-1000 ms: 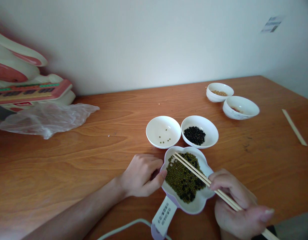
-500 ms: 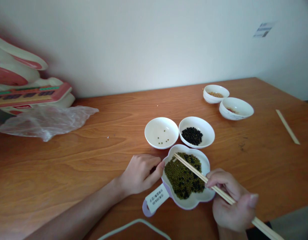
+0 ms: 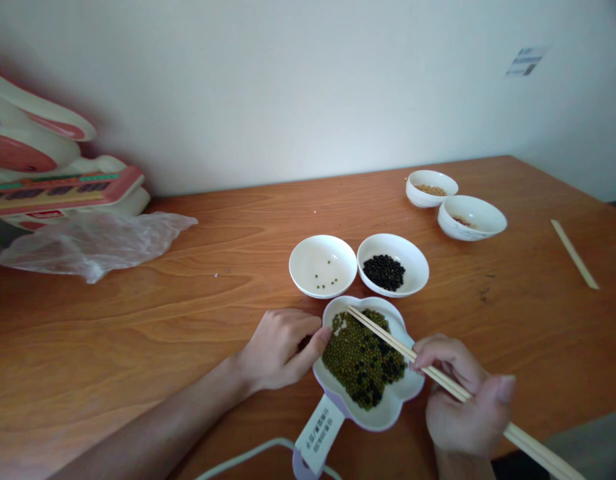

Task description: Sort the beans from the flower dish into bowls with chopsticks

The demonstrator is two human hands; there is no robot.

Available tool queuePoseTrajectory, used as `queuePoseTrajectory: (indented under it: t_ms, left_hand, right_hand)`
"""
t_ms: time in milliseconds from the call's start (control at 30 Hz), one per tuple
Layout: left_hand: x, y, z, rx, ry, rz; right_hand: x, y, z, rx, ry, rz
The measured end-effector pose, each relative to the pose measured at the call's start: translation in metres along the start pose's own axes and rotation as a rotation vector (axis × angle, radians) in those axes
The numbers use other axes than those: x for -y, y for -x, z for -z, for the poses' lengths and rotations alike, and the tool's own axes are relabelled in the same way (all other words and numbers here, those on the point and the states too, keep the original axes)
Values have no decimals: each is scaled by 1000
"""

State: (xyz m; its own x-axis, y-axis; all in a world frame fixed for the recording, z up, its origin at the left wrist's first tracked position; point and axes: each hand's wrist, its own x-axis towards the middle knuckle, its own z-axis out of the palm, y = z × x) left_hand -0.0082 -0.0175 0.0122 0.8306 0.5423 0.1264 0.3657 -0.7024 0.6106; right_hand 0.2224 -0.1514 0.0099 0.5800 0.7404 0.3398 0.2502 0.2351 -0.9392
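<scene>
A white flower-shaped dish with a lilac handle (image 3: 392, 419) holds mixed green beans (image 3: 351, 357) and black beans. My left hand (image 3: 283, 347) is closed at its left side, with the thumb over the rim and the other fingers curled beside it. My right hand (image 3: 463, 393) grips a pair of wooden chopsticks (image 3: 388, 338). Their tips rest close together at the far part of the dish, with no bean visible between them. Behind the dish stand a white bowl (image 3: 315, 257) with several green beans and another white bowl (image 3: 412, 257) with a heap of black beans.
Farther right are a bowl of tan grains (image 3: 421, 200) and a bowl with a few reddish bits (image 3: 473, 230). A wooden stick (image 3: 574, 253) lies at the right. A plastic bag (image 3: 98, 247) and a toy keyboard (image 3: 108, 190) sit left. A pale cable (image 3: 238, 459) runs in front.
The flower-shaped dish has slid toward me and turned slightly, its handle now nearer the bottom edge. Its beans have shifted with it. Both hands stay nearly in place.
</scene>
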Motion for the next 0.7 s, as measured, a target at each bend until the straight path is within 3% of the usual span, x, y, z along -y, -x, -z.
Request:
queuePoseTrajectory:
  t_ms: [500, 700]
  left_hand:
    - [-1, 7, -10, -183, -89, 1]
    - [2, 6, -9, -98, -56, -21]
  right_hand:
    - [5, 4, -3, 6, -54, 39]
    - [-7, -1, 4, 102, -14, -64]
